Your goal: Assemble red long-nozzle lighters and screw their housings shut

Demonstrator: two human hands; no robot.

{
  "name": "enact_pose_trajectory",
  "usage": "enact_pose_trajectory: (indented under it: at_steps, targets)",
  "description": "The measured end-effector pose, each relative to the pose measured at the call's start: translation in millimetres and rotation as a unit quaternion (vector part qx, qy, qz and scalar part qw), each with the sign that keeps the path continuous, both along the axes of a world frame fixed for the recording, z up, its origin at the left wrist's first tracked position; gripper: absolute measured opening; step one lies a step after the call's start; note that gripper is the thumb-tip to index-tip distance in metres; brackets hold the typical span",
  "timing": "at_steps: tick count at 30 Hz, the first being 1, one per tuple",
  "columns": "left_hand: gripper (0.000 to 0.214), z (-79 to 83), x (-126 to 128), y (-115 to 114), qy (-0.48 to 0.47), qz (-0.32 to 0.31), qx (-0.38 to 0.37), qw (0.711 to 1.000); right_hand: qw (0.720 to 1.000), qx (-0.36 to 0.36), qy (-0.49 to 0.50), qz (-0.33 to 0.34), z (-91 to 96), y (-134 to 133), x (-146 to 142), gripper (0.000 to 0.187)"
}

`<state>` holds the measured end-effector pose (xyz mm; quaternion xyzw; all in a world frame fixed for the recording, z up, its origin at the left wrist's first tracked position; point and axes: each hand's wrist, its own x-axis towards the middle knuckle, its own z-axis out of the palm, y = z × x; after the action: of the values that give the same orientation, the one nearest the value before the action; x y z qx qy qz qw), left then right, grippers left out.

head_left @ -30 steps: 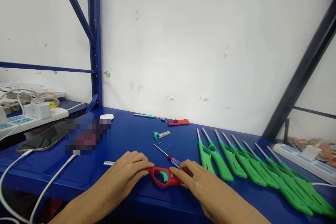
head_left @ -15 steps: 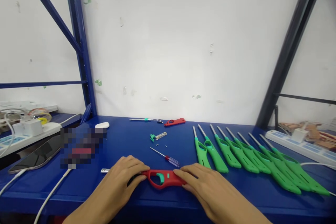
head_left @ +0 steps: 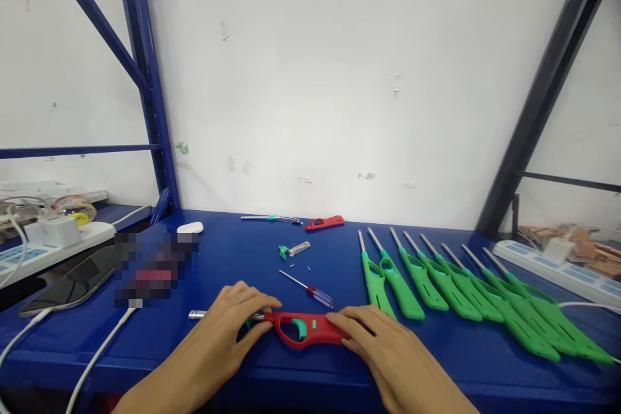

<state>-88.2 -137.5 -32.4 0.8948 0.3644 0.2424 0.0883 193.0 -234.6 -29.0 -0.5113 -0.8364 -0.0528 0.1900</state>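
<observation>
A red long-nosed lighter (head_left: 305,328) with a teal trigger lies flat near the front edge of the blue shelf (head_left: 233,259), its metal tube pointing left. My left hand (head_left: 233,323) rests over the tube end, fingers curled down on it. My right hand (head_left: 378,346) presses its fingertips on the lighter's handle end. A small screwdriver (head_left: 310,290) with a red and clear handle lies just behind the lighter. Farther back lie a small teal and metal part (head_left: 294,249), a loose metal tube (head_left: 269,218) and a red shell half (head_left: 325,223).
Several green lighters (head_left: 460,291) lie in a row to the right. A phone (head_left: 72,281) with a white cable, a white earbud case (head_left: 190,228) and a power strip (head_left: 53,242) sit at the left. Another power strip (head_left: 557,265) is at far right. Blue rack posts stand at both sides.
My hands have stayed on the red lighter; the left hand has slid slightly, showing more of the metal tube. The camera view shifted a little.
</observation>
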Motion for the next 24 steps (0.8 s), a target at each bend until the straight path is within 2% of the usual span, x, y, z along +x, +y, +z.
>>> enact_pose_trajectory:
  at_steps: [8, 14, 18, 24]
  targets:
    - [0.023, 4.1, 2, -3, 0.001, -0.003, -0.006, 1.0, 0.998, 0.049, -0.024, 0.006, -11.9, 4, 4, 0.049]
    - [0.011, 5.2, 4, -3, -0.01, -0.043, 0.009, 0.999, 0.995, 0.076, -0.065, 0.014, -19.7, 7, 8, 0.049]
    - [0.014, 6.0, 5, -3, -0.013, -0.062, 0.017, 0.998, 0.995, 0.091, -0.05, 0.001, -17.7, 5, 3, 0.038]
    - [0.021, 16.4, 6, -10, 0.011, -0.068, 0.016, 0.997, 0.996, 0.084, -0.008, -0.021, -8.7, 3, -11, 0.031]
